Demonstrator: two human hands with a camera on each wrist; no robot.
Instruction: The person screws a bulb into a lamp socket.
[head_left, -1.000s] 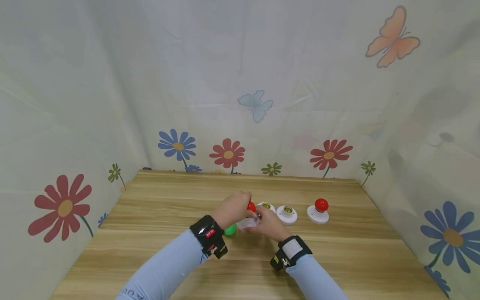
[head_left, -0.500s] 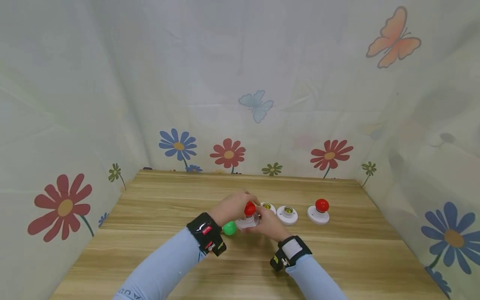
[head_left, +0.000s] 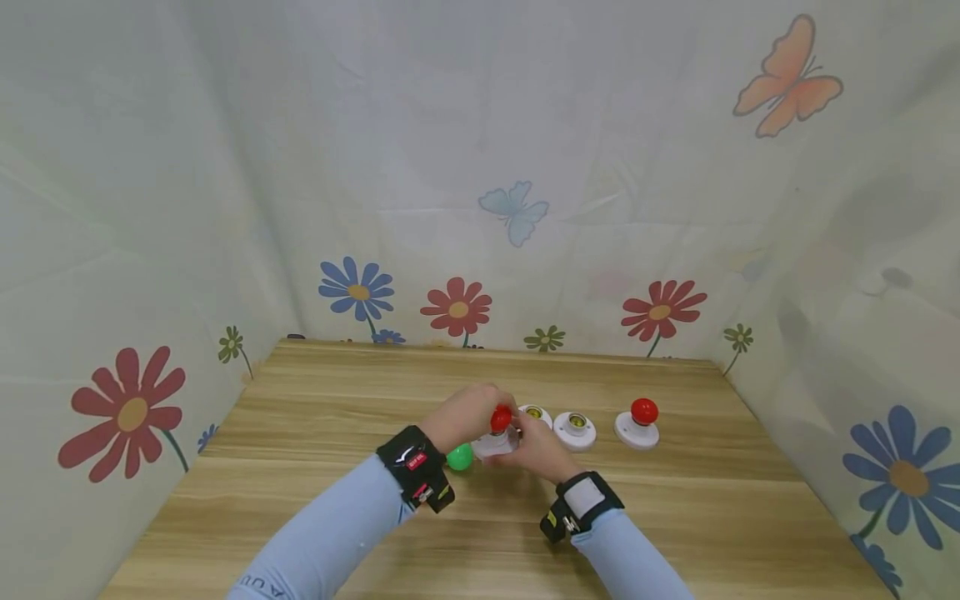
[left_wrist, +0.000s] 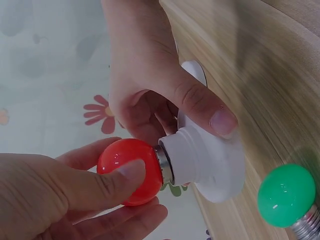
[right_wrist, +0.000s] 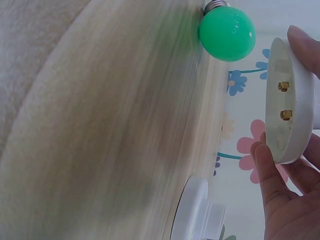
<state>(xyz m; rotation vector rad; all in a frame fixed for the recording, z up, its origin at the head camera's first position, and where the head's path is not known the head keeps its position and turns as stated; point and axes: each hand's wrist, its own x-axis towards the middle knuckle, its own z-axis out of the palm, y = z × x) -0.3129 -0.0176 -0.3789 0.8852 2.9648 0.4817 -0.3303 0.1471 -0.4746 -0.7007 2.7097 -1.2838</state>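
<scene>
My left hand [head_left: 465,415] holds a red light bulb [left_wrist: 117,155], thumb on one side and fingers round the other. The bulb's metal screw base sits at the mouth of a white round lamp holder [left_wrist: 220,165], with a strip of metal showing. My right hand [head_left: 542,452] grips that lamp holder by its flange, thumb on one face and fingertips at the edge. In the right wrist view, the holder's hollow underside shows brass terminals [right_wrist: 285,115] and is raised off the table. A green bulb [left_wrist: 287,195] lies on the table beside the hands.
Two white lamp holders without bulbs, a nearer one [head_left: 575,430] and one partly behind my right hand [head_left: 535,414], stand on the wooden table [head_left: 360,517]. Farther right, another holder bears a red bulb [head_left: 643,411]. A flowered curtain [head_left: 390,167] encloses the table's back and sides.
My left hand's fingers have shifted round the red bulb, leaving more of it visible in the head view. The right hand stays nearly still on the lamp holder.
</scene>
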